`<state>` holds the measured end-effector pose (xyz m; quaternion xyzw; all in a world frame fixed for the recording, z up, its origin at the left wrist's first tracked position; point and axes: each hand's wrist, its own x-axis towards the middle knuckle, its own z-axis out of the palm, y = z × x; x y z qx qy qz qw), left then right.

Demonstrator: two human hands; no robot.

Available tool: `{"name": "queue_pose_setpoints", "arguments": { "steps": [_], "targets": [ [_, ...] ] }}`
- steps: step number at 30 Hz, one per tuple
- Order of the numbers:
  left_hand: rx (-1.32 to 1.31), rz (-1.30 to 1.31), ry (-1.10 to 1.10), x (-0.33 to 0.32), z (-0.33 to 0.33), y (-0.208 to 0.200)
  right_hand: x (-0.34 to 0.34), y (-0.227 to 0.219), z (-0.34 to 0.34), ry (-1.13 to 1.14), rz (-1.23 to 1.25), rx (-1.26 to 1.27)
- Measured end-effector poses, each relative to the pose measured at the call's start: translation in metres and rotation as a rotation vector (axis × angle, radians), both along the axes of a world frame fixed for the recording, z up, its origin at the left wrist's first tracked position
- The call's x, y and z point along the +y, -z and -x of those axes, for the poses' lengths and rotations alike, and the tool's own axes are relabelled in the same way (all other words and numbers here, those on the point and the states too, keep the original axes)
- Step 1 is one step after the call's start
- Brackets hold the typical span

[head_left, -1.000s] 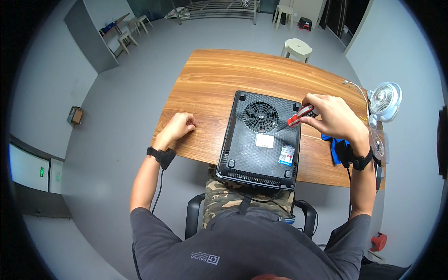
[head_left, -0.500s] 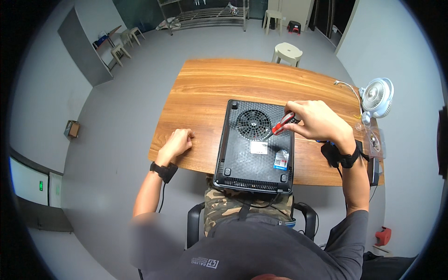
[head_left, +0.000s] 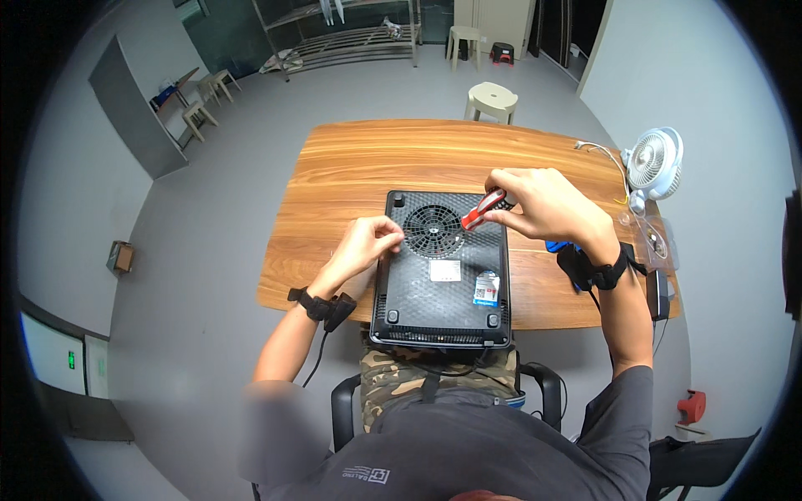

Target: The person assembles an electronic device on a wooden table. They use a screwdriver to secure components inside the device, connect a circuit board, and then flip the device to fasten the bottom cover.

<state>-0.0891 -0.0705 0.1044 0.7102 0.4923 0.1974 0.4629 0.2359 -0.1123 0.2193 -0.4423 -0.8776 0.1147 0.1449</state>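
A black induction cooker [head_left: 409,288] lies with its underside up at the table's near edge. Its round fan grille [head_left: 433,230], a white label [head_left: 445,270] and small corner feet face upward. My right hand [head_left: 547,206] grips a red-and-black screwdriver [head_left: 476,217], which slants down to the left at the grille's right part; where its tip rests is hard to make out. At the cooker's left edge, beside the grille, is my left hand [head_left: 365,245]. Its fingers are curled together with thumb and forefinger closed; whether anything is between them is hidden.
To the right on the wooden table [head_left: 334,167] stand a white fan [head_left: 655,164] with its cable, a clear plastic tray [head_left: 660,244] and a black box-shaped device [head_left: 660,294]. Something blue [head_left: 563,247] lies under my right wrist. A stool [head_left: 492,100] stands beyond the table.
My left hand has moved from the bare tabletop rightward to the cooker's left edge beside the grille. The screwdriver has shifted from near the label up to the grille. The view has shifted slightly.
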Motion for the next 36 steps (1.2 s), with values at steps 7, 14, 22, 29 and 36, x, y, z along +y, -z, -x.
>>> {"name": "queue_pose_setpoints", "arguments": {
  "steps": [7, 14, 22, 29, 36],
  "targets": [
    [-0.401, 0.317, 0.097, 0.012, -0.037, 0.018, -0.007, -0.001, -0.014, -0.01, -0.045, 0.116],
    [-0.386, 0.379, 0.053, 0.005, -0.047, 0.02, -0.008, 0.009, -0.019, -0.007, -0.105, 0.112],
    [-0.469, 0.391, 0.052, 0.003, -0.045, 0.027, -0.009, 0.012, -0.018, -0.01, -0.113, 0.128],
    [-0.485, 0.378, 0.057, 0.002, -0.041, 0.033, -0.008, 0.012, -0.017, -0.009, -0.099, 0.144],
    [-0.623, 0.479, -0.003, 0.002, -0.036, 0.039, -0.009, 0.011, -0.015, 0.021, -0.086, 0.173]
  ]
}}
